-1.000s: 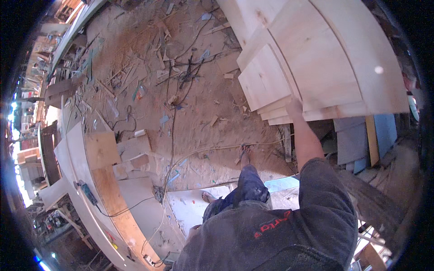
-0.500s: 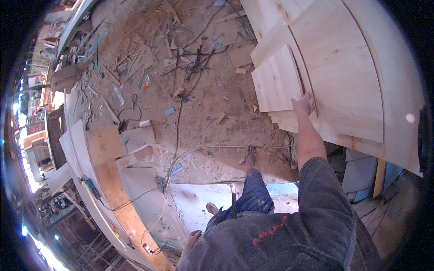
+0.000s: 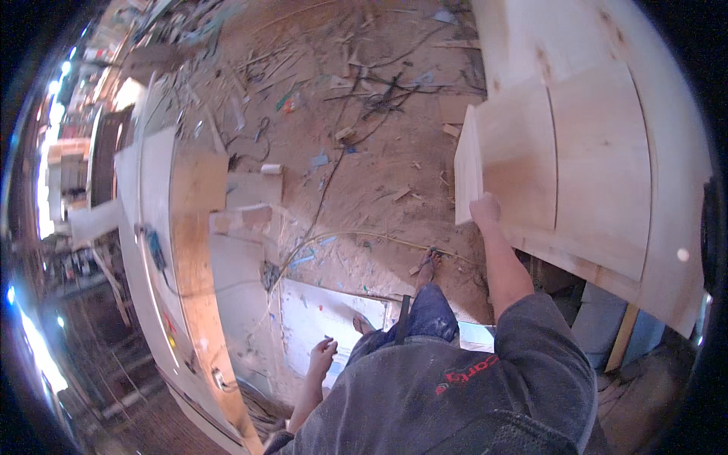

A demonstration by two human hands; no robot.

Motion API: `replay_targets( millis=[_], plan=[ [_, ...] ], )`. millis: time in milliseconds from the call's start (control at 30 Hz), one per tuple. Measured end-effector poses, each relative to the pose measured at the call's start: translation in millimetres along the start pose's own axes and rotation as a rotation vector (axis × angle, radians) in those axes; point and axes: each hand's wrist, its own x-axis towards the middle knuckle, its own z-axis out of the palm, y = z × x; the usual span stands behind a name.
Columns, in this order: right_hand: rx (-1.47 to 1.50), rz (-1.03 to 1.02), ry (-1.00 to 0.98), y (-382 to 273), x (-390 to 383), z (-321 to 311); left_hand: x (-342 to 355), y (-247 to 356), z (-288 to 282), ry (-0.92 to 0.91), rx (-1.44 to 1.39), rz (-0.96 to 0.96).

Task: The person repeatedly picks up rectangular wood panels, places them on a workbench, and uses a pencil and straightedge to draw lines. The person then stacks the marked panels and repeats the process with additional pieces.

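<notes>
My right hand (image 3: 485, 208) is closed on the near edge of a small pale plywood panel (image 3: 469, 167). The panel stands steeply tilted, its thin side toward me, beside larger plywood sheets (image 3: 599, 159) stacked at the right. My left hand (image 3: 324, 355) hangs by my left side with its fingers curled together. Something small and dark shows at its fingertips, too small to name. Below that hand lies a white board (image 3: 303, 307) on the ground.
Wood scraps, cables and offcuts litter the dirt floor (image 3: 394, 167). At the left runs a bench with a long wooden plank (image 3: 199, 303) and a corded power tool (image 3: 155, 249). A pale cable (image 3: 364, 233) crosses the floor near my foot. Grey boards (image 3: 599, 330) lean under the plywood stack.
The small panel has been lifted from lying on the stack and tipped up toward the left by my right hand. My left hand has risen and come further into view.
</notes>
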Motion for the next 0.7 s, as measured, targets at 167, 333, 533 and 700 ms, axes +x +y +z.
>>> replay_targets(
  millis=[167, 333, 533, 700],
  plan=[
    [-0.132, -0.327, -0.233, -61, -105, -19, 6, -27, 4, 0.084, 0.019, 0.13],
    [-0.424, -0.852, -0.331, -133, -230, -13, 16, -57, -7, 0.073, -0.124, 0.244],
    [-0.417, -1.173, -0.496, -225, -407, 3, -3, -108, -64, 0.13, -0.326, 0.269],
    [-0.544, -1.374, -0.598, -281, -537, 25, -58, -177, -140, 0.056, -0.747, 0.071]
  ],
)
